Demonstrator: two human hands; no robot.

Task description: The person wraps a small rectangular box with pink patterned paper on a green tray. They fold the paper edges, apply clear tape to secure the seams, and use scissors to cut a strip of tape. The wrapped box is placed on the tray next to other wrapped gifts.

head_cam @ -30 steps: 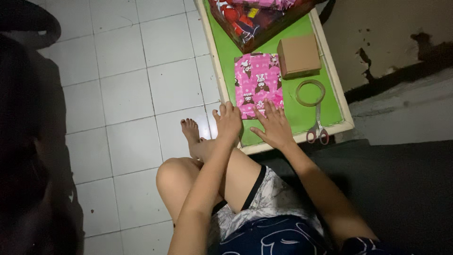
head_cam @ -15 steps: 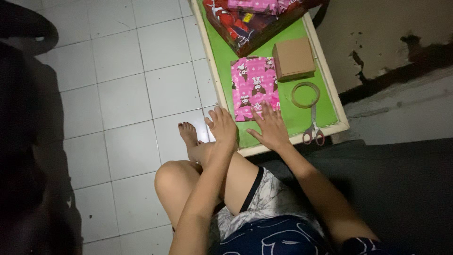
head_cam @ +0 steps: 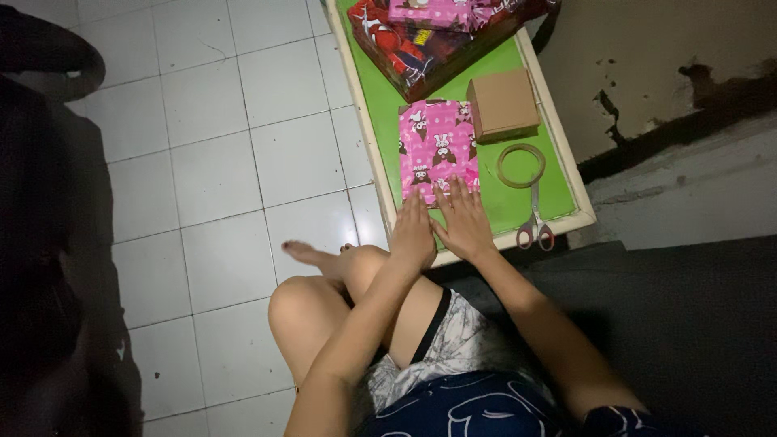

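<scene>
A flat parcel in pink patterned wrapping paper (head_cam: 437,146) lies on a low green table (head_cam: 518,206). My left hand (head_cam: 413,231) and my right hand (head_cam: 463,222) lie side by side, palms down, fingers spread, at the parcel's near edge. The fingertips press on the pink paper. Neither hand holds anything. A small brown cardboard box (head_cam: 503,103) sits just right of the parcel.
A roll of clear tape (head_cam: 520,164) and scissors (head_cam: 535,222) with pink handles lie on the table to the right of my hands. Red and pink wrapped parcels (head_cam: 429,36) are stacked at the table's far end. White floor tiles (head_cam: 218,162) lie to the left. My bare knee (head_cam: 303,303) is below.
Both hands have drawn closer together at the near edge of the pink parcel. The view has shifted, so the table sits a little lower in frame.
</scene>
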